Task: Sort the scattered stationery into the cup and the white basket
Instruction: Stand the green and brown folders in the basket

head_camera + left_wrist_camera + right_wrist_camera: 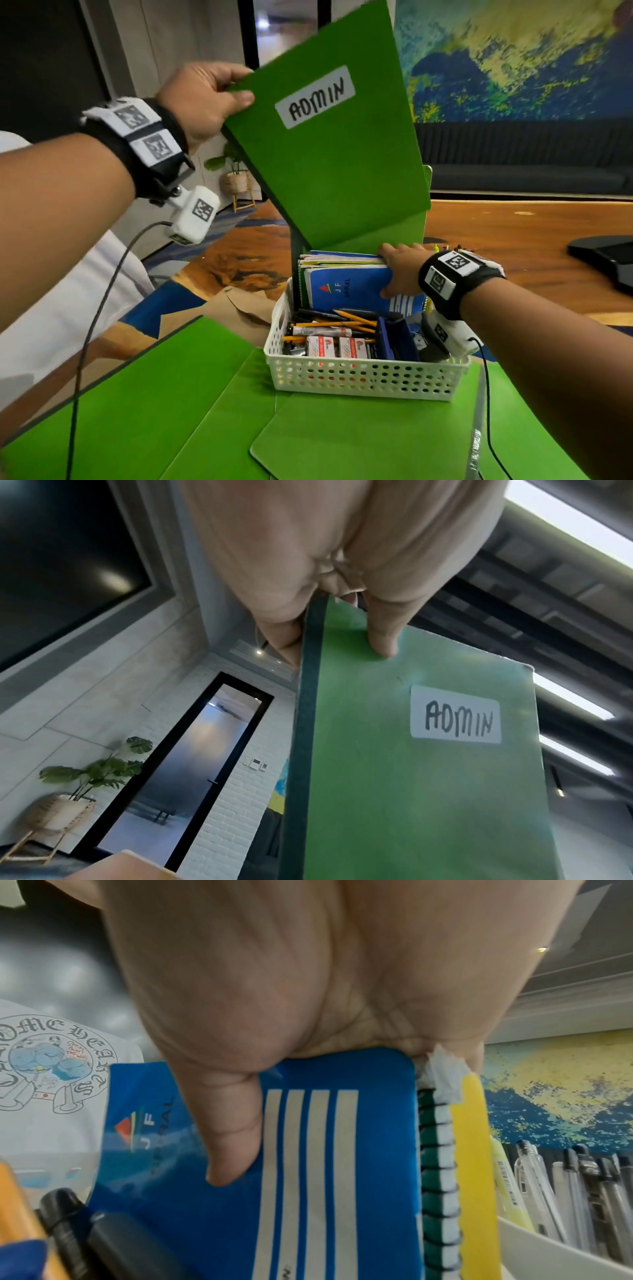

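Observation:
My left hand [209, 92] pinches the top corner of a green folder [329, 144] labelled ADMIN, held tilted above the back of the white basket [359, 377]; thumb on its front [380, 639]. My right hand [400, 270] grips the stack of notebooks standing in the basket's rear, thumb across the blue spiral notebook [352, 287] [325, 1164]. Pencils, pens and small red-and-white boxes [335, 346] lie in the basket's front. A cup of pens [565, 1191] stands just behind the notebooks.
Green folders [171, 411] lie flat on the wooden table under and before the basket. A brown envelope [239, 305] lies to the left. A black device [606, 257] sits at the far right. A potted plant [236, 174] stands beyond.

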Demonstrator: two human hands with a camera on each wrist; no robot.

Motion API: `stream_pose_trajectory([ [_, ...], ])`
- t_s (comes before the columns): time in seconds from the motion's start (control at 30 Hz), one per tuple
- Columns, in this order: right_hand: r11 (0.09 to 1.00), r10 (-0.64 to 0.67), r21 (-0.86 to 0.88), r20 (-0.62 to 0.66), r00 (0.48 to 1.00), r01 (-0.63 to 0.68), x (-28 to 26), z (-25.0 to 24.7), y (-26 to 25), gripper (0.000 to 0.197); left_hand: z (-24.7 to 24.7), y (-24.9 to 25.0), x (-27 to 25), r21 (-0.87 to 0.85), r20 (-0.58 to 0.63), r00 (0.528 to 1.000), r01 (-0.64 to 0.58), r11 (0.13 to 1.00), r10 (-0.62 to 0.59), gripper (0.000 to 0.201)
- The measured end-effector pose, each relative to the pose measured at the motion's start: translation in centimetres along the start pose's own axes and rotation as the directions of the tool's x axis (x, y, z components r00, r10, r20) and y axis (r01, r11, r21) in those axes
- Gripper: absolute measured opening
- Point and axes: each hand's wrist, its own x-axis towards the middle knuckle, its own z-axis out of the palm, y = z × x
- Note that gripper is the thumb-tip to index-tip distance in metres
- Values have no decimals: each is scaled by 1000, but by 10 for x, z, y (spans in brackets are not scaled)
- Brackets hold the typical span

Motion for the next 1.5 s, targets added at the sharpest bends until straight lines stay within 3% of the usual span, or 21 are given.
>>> stream_pose_trajectory([
  [0.23,999,-11,-32,-23,1000,10,2,2,0,85,68,-16,3,183,175,983,-87,979,55,30],
  [0.4,1000,-15,-27,-10,1000,14,3,2,2,84,104,-39,0,233,360,932,-35,972,-52,30],
  [0.57,1000,-25,-19,1,1000,25,7,3,5,84,124,-63,2,351,364,924,-23,936,-114,30],
  [0.7,999,-28,-20,-6,1000,28,6,3,3,86,115,-65,7,513,405,910,-147,846,-88,41],
  [0.8,999,-24,-26,-17,1000,24,8,3,4,87,107,-69,-5,618,277,961,-178,766,-1,48],
  [0.9,999,-21,-26,-26,999,20,7,4,3,88,88,-77,-35,583,51,998,-48,811,22,50],
  [0.97,1000,-17,-22,-27,999,16,7,3,3,88,71,-86,-60,510,-75,994,110,853,-83,36],
  [1.03,1000,-12,-14,-24,1000,12,7,2,3,89,56,-98,-88,522,-24,945,290,802,-326,24],
  [1.07,1000,-11,-10,-24,1000,10,8,2,3,89,52,-103,-104,589,100,877,329,738,-470,20],
  [1.1,1000,-9,-9,-25,1000,9,8,2,3,89,50,-110,-122,655,240,761,331,679,-603,21],
  [1.13,1000,-8,-12,-27,1000,8,8,2,3,89,50,-115,-141,705,354,615,320,633,-705,25],
  [1.17,1000,-7,-14,-31,999,6,8,3,2,89,50,-120,-159,744,423,478,301,596,-769,29],
  [1.2,1000,-5,-15,-35,999,4,9,3,2,89,52,-121,-177,773,457,372,282,568,-808,31],
  [1.23,1000,-3,-17,-36,999,3,9,4,2,89,55,-120,-194,801,463,296,264,537,-836,37],
  [1.27,1000,-2,-19,-39,999,1,10,4,2,89,59,-119,-208,827,453,249,241,507,-856,47],
  [1.3,1000,1,-21,-42,999,-1,10,4,2,90,63,-117,-221,844,447,242,207,495,-862,62],
  [1.37,1000,6,-18,-47,999,-7,11,6,2,91,68,-114,-238,858,444,314,119,499,-839,84],
  [1.43,1000,6,-15,-51,999,-7,11,6,2,91,72,-106,-247,839,451,416,104,534,-790,77],
  [1.5,1000,10,-12,-51,999,-11,10,6,1,91,74,-93,-255,806,471,449,131,577,-759,55],
])
